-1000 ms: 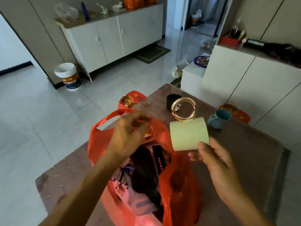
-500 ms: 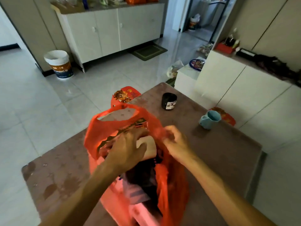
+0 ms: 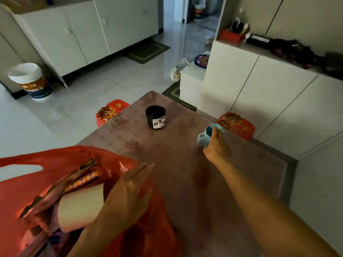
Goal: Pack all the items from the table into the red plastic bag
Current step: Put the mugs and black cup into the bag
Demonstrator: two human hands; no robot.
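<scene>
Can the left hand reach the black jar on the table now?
Probably yes. The left hand rests open on the red plastic bag, holding nothing. Only bare table lies between it and the black jar, though the jar stands far, needing a forward stretch.

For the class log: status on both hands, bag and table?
Right hand gripping light blue cup. Left hand resting on red plastic bag. Black cylindrical jar remains on table. Path clear.

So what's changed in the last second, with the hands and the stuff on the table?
The pale green item left the right hand and now lies in the red plastic bag. The right hand reached out and closed on the blue cup. The left hand stayed at the bag's mouth; the black jar hasn't moved.
</scene>
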